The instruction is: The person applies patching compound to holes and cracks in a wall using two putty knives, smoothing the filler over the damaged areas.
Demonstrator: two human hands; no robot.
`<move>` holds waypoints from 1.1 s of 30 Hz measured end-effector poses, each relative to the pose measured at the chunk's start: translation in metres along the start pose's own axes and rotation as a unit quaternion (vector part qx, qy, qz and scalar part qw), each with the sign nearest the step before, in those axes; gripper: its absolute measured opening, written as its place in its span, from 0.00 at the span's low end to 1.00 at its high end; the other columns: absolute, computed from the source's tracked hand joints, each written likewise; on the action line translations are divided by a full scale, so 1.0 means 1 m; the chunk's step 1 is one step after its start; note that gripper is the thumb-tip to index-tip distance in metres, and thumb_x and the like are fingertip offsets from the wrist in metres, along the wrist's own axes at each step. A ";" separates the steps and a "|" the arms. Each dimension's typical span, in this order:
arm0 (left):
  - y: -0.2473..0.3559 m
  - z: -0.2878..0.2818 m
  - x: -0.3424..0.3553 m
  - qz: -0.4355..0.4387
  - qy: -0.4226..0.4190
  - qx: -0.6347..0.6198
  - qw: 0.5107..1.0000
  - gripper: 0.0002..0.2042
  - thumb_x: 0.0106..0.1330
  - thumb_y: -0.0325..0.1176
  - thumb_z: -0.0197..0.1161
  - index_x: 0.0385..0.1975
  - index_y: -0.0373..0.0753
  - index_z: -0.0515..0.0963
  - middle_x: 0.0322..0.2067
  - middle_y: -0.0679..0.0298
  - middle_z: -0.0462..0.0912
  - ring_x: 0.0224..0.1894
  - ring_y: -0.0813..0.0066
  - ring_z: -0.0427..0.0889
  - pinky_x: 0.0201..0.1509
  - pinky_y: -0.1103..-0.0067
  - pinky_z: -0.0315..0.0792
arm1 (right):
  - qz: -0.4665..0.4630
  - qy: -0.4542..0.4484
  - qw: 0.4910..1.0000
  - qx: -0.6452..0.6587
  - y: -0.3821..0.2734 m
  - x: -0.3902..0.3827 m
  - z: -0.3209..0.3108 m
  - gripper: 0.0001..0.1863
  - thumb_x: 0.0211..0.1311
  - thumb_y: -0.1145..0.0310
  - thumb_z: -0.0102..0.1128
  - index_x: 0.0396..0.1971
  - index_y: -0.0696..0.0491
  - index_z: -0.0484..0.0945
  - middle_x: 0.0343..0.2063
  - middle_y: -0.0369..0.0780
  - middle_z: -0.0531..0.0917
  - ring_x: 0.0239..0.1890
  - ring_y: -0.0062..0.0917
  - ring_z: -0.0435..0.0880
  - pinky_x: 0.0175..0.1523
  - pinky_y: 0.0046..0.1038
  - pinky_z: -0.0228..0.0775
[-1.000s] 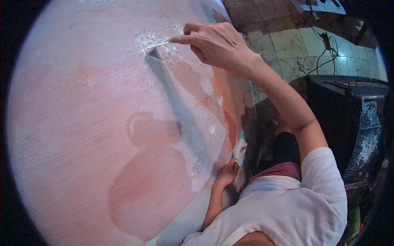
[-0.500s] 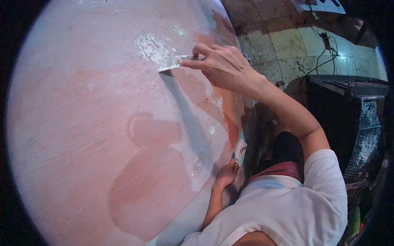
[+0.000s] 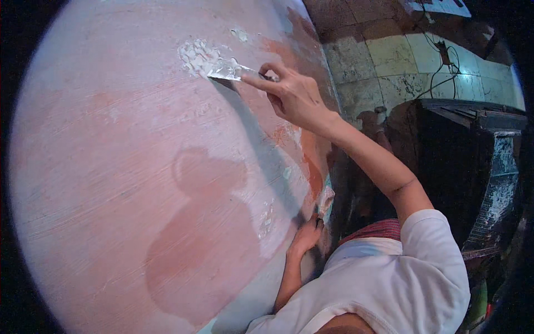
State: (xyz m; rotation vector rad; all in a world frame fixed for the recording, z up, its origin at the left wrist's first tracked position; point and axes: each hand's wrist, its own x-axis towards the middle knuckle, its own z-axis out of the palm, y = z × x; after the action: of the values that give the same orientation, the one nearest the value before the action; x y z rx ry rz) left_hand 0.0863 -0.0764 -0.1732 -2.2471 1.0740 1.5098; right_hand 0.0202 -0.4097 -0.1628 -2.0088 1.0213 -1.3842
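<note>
A putty knife (image 3: 229,71) is in my right hand (image 3: 300,97), its index finger stretched along toward the blade. The blade's edge rests on the broad pinkish surface (image 3: 100,183), at the lower side of a thick, lumpy patch of white putty (image 3: 196,55). Some of the white paste lies on the blade too. Lower down, my left hand (image 3: 305,238) is closed near the surface's right edge. It grips a flat tool smeared with white and greenish paste (image 3: 326,199); its kind is hard to make out.
Smaller putty dabs (image 3: 239,35) and an orange-brown area (image 3: 312,161) mark the surface, where my shadow falls. To the right are floor tiles (image 3: 392,58), a black cable (image 3: 443,53) and a large dark object (image 3: 450,167) with a scuffed side.
My right hand has moved the putty knife slightly up and left, farther into the white putty, whose lumps are spread differently. The left hand has stayed almost in place.
</note>
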 end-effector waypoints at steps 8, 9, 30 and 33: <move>-0.009 -0.001 0.004 0.051 -0.014 0.056 0.997 0.18 0.69 0.41 0.44 0.38 0.29 0.70 0.16 0.52 0.76 0.17 0.62 0.78 0.26 0.66 0.72 | 0.079 0.001 0.983 0.166 0.003 -0.039 0.004 0.27 0.53 0.79 0.56 0.54 0.41 0.75 0.43 0.45 0.73 0.27 0.34 0.79 0.31 0.31 0.73; -0.006 -0.003 0.005 0.030 -0.042 0.048 0.998 0.18 0.70 0.41 0.45 0.42 0.29 0.70 0.16 0.52 0.76 0.17 0.62 0.78 0.26 0.66 0.72 | 0.094 0.036 0.971 0.216 0.002 -0.036 0.008 0.27 0.53 0.80 0.56 0.55 0.44 0.75 0.44 0.46 0.72 0.26 0.34 0.79 0.31 0.31 0.72; -0.008 -0.001 0.003 0.001 -0.033 0.031 0.999 0.18 0.70 0.41 0.45 0.46 0.30 0.69 0.20 0.51 0.77 0.18 0.63 0.78 0.27 0.66 0.72 | 0.090 0.067 0.970 0.214 -0.007 -0.030 0.027 0.29 0.54 0.83 0.53 0.56 0.45 0.74 0.45 0.43 0.74 0.26 0.28 0.79 0.31 0.29 0.71; -0.006 0.001 0.003 0.023 -0.016 0.037 0.999 0.19 0.70 0.42 0.45 0.49 0.31 0.68 0.21 0.52 0.78 0.17 0.64 0.77 0.27 0.67 0.72 | 0.063 0.077 0.975 0.201 -0.010 -0.006 0.028 0.29 0.53 0.82 0.54 0.56 0.44 0.74 0.45 0.42 0.74 0.25 0.27 0.78 0.31 0.30 0.71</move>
State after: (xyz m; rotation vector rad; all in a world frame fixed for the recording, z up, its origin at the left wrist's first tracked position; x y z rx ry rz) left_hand 0.0908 -0.0731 -0.1776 -2.1549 1.1611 1.4938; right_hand 0.0479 -0.3991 -0.1692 -1.5384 0.8332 -1.5513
